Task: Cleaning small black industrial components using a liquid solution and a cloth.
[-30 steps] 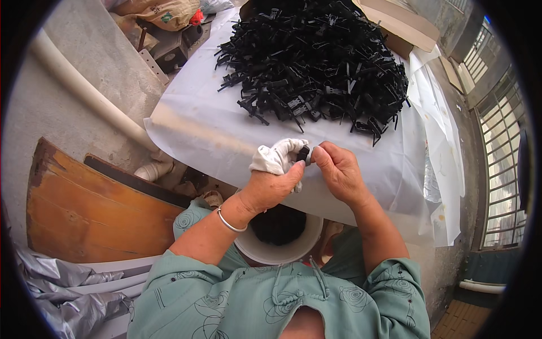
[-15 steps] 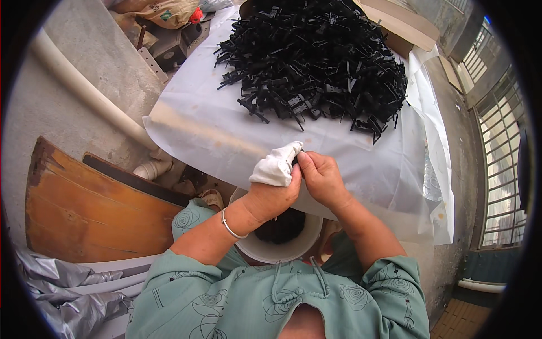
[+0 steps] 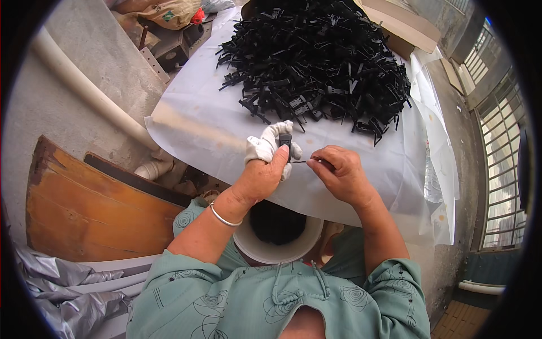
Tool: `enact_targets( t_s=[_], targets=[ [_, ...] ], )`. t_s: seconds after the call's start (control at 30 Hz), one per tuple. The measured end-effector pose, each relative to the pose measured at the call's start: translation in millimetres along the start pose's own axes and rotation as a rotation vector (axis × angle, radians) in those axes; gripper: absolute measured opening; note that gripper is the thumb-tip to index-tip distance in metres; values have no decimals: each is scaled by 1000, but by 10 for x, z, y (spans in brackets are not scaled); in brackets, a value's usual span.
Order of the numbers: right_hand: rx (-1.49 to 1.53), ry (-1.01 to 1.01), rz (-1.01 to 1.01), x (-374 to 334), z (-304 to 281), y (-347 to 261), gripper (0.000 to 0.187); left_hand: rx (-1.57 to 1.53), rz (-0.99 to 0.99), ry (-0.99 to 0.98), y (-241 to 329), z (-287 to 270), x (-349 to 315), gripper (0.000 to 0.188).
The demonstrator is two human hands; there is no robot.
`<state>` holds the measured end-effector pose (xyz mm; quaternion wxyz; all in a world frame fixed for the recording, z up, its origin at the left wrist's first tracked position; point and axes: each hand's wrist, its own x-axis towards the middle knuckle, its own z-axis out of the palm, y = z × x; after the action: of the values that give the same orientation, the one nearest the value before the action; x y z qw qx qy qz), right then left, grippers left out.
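Observation:
My left hand (image 3: 264, 161), with white cloth over its fingers and the thumb bare, is closed around a small black plastic part (image 3: 285, 139). The part stands roughly upright above the near edge of the table. From its lower end a thin dark strip (image 3: 298, 162) runs to the right. My right hand (image 3: 343, 176) is bare and pinches the far end of this strip between thumb and fingers. Beyond both hands lies a big heap of similar black plastic parts (image 3: 316, 68) on a white plastic sheet (image 3: 195, 116).
Below my hands, between my legs, stands a white bucket (image 3: 254, 252) with black contents (image 3: 278, 221). A brown wooden board (image 3: 101, 203) leans at the left, near a pale pipe (image 3: 93, 93). An open cardboard box (image 3: 403, 25) sits behind the heap. Barred windows (image 3: 502, 164) line the right.
My hands have moved apart, the right one to the right. The left has turned and risen slightly, so the black part now shows, with the thin strip stretched between the hands.

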<state>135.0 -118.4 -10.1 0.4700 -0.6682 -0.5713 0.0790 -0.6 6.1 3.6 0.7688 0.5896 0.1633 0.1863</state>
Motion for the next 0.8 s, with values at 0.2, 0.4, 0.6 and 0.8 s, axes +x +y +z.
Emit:
enact_targets(
  t_s=[0.2, 0.4, 0.6, 0.8],
  targets=[
    [88, 107, -57, 25, 37, -101, 10, 240, 5, -144, -101, -29, -5, 33],
    [197, 87, 124, -2, 120, -75, 14, 300, 142, -198, -82, 25, -25, 28],
    [277, -75, 144, 9, 99, -136, 27, 345, 198, -122, -142, 11, -26, 27],
    [275, -205, 212, 29, 116, -111, 27, 610, 316, -76, -169, 19, -42, 27]
  ],
)
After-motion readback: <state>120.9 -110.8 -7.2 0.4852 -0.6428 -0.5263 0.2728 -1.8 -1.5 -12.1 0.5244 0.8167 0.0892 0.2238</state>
